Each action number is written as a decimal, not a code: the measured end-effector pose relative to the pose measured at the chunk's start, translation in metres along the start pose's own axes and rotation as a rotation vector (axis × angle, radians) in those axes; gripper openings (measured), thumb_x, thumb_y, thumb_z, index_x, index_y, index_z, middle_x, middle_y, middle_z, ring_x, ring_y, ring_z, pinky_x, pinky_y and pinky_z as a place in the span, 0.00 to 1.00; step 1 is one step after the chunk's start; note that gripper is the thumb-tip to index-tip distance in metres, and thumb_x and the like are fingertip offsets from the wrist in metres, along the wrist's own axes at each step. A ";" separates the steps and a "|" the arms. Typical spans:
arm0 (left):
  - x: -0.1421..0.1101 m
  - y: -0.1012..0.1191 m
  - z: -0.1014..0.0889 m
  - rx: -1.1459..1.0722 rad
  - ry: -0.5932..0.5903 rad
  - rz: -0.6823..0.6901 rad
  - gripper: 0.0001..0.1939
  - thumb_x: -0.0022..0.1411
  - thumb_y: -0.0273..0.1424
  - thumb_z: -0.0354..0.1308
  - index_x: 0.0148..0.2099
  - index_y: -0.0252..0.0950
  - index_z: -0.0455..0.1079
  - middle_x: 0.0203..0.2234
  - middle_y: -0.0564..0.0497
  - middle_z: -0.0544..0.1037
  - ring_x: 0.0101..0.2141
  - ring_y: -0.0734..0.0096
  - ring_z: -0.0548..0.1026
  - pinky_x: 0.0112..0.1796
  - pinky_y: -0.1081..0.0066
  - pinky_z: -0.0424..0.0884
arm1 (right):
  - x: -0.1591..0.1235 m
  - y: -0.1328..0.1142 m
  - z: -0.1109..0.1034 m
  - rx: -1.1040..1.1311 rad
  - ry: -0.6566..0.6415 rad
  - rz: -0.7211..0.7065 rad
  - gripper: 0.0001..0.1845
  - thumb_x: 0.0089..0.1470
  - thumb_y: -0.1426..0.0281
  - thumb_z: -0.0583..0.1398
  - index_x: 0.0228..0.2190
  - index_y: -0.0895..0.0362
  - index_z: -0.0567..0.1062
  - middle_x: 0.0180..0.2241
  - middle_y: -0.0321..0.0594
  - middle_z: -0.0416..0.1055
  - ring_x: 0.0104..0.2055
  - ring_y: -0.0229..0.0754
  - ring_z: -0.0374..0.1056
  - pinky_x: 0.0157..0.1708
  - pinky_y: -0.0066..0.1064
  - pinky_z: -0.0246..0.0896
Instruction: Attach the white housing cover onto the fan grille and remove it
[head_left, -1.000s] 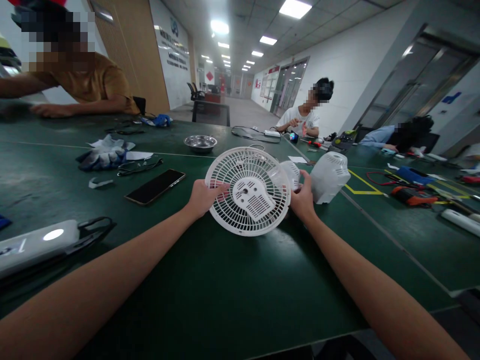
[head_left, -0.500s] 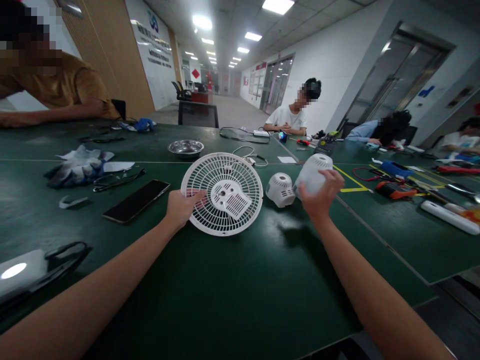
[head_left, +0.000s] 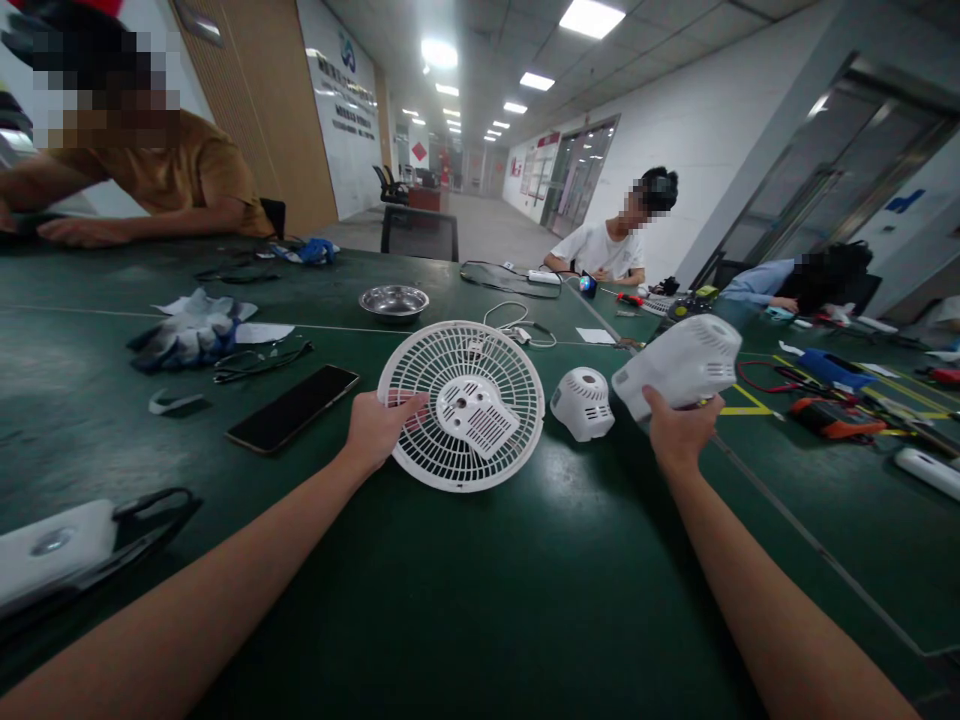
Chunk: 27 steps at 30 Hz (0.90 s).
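My left hand [head_left: 377, 428] pinches the left rim of a round white fan grille [head_left: 480, 412], thumb across its ribs. The grille leans tilted, showing a slotted hub plate with holes. My right hand [head_left: 682, 432] grips a larger white plastic housing [head_left: 675, 365] from below, tipped on its side with its vented end to the right; some of my fingers are hidden behind it. Between the grille and the housing, a small white vented motor cover [head_left: 583, 403] rests on the table. Behind the grille lies a white cable [head_left: 517, 325].
A metal bowl [head_left: 394, 302] stands behind the grille. On the left lie a black phone [head_left: 294, 408], gloves [head_left: 184, 330] and a white device [head_left: 56, 550] with a strap. An orange-black meter [head_left: 836, 418] lies at right. Several people sit around the green table [head_left: 480, 590].
My right hand has turned the white housing from nearly upright onto its side, now gripping it from below. My left hand keeps hold of the grille. The whole view has shifted slightly.
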<state>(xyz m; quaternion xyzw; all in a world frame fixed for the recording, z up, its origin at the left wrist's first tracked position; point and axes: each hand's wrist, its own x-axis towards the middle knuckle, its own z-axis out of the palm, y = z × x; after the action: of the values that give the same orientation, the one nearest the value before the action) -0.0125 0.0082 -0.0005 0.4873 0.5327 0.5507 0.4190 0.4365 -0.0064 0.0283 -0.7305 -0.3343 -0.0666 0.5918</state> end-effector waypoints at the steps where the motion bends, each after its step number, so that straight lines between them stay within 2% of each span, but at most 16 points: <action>1: 0.000 0.000 0.000 -0.010 0.002 -0.002 0.15 0.54 0.35 0.74 0.39 0.30 0.81 0.31 0.42 0.85 0.31 0.55 0.84 0.34 0.60 0.84 | -0.001 -0.009 -0.001 0.061 0.034 -0.029 0.46 0.36 0.52 0.73 0.52 0.56 0.65 0.52 0.57 0.77 0.53 0.62 0.76 0.56 0.53 0.69; 4: -0.001 0.002 0.003 -0.027 0.008 -0.014 0.14 0.53 0.34 0.74 0.38 0.30 0.81 0.31 0.42 0.85 0.32 0.55 0.85 0.35 0.60 0.84 | -0.011 -0.036 -0.003 0.197 0.027 -0.100 0.44 0.40 0.52 0.72 0.53 0.54 0.62 0.54 0.56 0.76 0.53 0.58 0.76 0.52 0.48 0.72; 7: -0.004 0.006 0.005 -0.031 0.020 -0.020 0.13 0.53 0.33 0.73 0.38 0.30 0.81 0.31 0.42 0.85 0.31 0.57 0.85 0.35 0.61 0.84 | -0.031 -0.053 0.003 0.115 -0.077 -0.086 0.42 0.40 0.51 0.72 0.51 0.53 0.63 0.50 0.53 0.78 0.52 0.61 0.76 0.52 0.51 0.71; 11: -0.003 0.005 0.004 -0.034 0.019 -0.021 0.11 0.54 0.32 0.73 0.38 0.31 0.81 0.30 0.43 0.85 0.31 0.58 0.85 0.35 0.61 0.84 | -0.057 -0.058 0.014 -0.030 -0.261 -0.019 0.43 0.38 0.48 0.72 0.50 0.52 0.64 0.50 0.56 0.77 0.52 0.65 0.75 0.54 0.55 0.68; 13: -0.001 0.002 0.003 -0.031 0.005 -0.018 0.11 0.54 0.32 0.73 0.38 0.31 0.81 0.30 0.44 0.85 0.31 0.58 0.84 0.34 0.61 0.84 | -0.062 -0.057 0.017 -0.058 -0.300 -0.036 0.45 0.39 0.47 0.71 0.52 0.53 0.63 0.51 0.57 0.76 0.52 0.66 0.75 0.55 0.56 0.67; 20: 0.003 -0.004 0.000 -0.028 -0.006 -0.002 0.13 0.55 0.34 0.74 0.39 0.31 0.81 0.32 0.43 0.85 0.32 0.55 0.84 0.34 0.59 0.84 | -0.043 -0.045 0.010 -0.136 -0.354 -0.128 0.46 0.40 0.46 0.71 0.53 0.55 0.62 0.51 0.59 0.77 0.52 0.68 0.75 0.53 0.55 0.67; 27: 0.005 -0.010 0.000 -0.038 -0.005 0.017 0.14 0.54 0.35 0.74 0.40 0.31 0.81 0.32 0.43 0.85 0.32 0.57 0.84 0.34 0.59 0.84 | -0.014 -0.019 0.001 -0.139 -0.242 -0.122 0.45 0.37 0.48 0.73 0.52 0.54 0.65 0.50 0.56 0.77 0.50 0.63 0.75 0.51 0.53 0.68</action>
<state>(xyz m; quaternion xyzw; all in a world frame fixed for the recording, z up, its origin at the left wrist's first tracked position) -0.0140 0.0141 -0.0100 0.4854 0.5169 0.5629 0.4248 0.4141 -0.0097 0.0366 -0.7508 -0.4414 -0.0372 0.4900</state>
